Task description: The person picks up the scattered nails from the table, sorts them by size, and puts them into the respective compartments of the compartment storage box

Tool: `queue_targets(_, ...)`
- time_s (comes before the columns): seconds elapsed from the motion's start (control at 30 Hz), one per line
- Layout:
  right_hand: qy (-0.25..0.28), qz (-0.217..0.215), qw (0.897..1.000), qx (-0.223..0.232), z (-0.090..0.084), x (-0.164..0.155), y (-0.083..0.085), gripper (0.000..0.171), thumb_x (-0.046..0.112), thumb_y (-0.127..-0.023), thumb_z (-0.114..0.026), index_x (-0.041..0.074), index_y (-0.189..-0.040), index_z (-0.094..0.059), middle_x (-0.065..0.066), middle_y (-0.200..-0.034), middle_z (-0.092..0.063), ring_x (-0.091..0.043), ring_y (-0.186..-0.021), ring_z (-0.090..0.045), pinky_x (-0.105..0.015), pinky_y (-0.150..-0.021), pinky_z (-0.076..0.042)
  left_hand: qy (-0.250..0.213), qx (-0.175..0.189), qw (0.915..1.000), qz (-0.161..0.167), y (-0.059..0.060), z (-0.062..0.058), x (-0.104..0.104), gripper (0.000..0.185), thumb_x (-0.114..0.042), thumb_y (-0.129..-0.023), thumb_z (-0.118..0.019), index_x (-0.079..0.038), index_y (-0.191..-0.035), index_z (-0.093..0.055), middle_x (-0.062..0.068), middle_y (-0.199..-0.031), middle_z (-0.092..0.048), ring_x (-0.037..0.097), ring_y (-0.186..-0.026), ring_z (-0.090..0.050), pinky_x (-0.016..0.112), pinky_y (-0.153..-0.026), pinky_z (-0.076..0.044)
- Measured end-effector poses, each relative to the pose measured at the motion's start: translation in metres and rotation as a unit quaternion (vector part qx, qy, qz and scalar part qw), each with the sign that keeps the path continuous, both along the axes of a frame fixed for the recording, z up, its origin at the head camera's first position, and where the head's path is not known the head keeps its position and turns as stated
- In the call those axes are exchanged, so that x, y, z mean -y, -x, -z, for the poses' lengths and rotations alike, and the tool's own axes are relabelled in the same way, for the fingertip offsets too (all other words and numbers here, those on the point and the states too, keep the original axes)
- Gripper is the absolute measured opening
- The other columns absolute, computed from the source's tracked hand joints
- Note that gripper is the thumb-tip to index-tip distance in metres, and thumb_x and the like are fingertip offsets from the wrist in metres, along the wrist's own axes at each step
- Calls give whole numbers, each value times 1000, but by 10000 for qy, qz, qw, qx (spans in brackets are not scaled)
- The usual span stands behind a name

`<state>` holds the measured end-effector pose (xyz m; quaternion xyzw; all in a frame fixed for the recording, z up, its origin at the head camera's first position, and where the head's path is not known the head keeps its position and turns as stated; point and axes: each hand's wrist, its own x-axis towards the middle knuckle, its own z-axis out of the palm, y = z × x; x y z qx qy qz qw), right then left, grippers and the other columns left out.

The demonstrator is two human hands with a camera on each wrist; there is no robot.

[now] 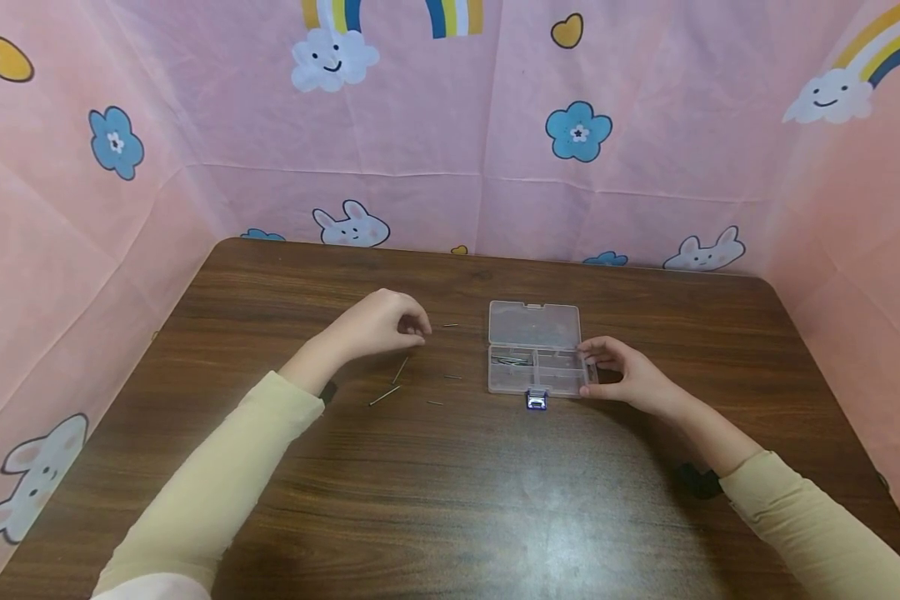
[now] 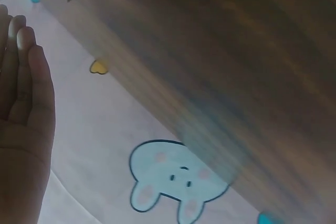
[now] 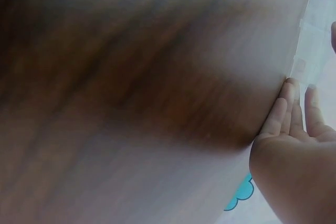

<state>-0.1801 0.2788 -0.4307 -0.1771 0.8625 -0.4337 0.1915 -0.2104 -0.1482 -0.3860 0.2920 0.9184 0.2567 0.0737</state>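
A clear plastic compartment box [image 1: 512, 382] stands on the table with its lid [image 1: 534, 325] raised at the back. Several dark nails [image 1: 512, 361] lie in its back left compartment. My right hand [image 1: 630, 379] holds the box's right side, thumb at the front corner and fingers farther back. Left of the box my left hand [image 1: 378, 325] hovers over the table, fingers loosely bent; I see nothing between them. Beneath it lie two longer nails, one nail [image 1: 384, 396] nearer me and another nail [image 1: 400, 370]. Small thin nails [image 1: 452, 377] lie between that hand and the box.
The brown wooden table [image 1: 420, 500] ends at a pink patterned cloth [image 1: 435, 125] behind it and on both sides. A blue latch [image 1: 537, 400] sticks out from the box's front edge.
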Motion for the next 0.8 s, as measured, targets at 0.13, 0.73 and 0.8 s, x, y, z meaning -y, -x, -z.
queue_targets(0.13,-7,-8,10000,-2,0,-1,1,60,12,-93,-82,0,-144,-53,-22,-143,-59,-38,-133,-56,-61,-118,-42,-60,71,9999,-88,-4,5,9,7,-6,-91,-81,-9,-98,-81,3,-97,-80,14,-85,-70,35,-81,-60)
queue_targets(0.73,6,-33,10000,16,-1,-1,2,60,13,-93,-82,0,-144,-52,-22,-143,-59,-39,-134,-55,-60,-118,-41,-19,633,9977,-236,-14,27,26,6,-9,-91,-82,-7,-97,-82,0,-91,-80,9,-79,-68,26,-76,-59)
queue_targets(0.8,-13,-28,10000,14,-1,-1,2,60,13,-93,-82,0,-144,-53,-22,-143,-59,-38,-134,-55,-55,-118,-44,-32,639,9977,-221,-15,29,25,7,-10,-90,-84,-8,-96,-82,0,-90,-80,8,-78,-68,26,-75,-59)
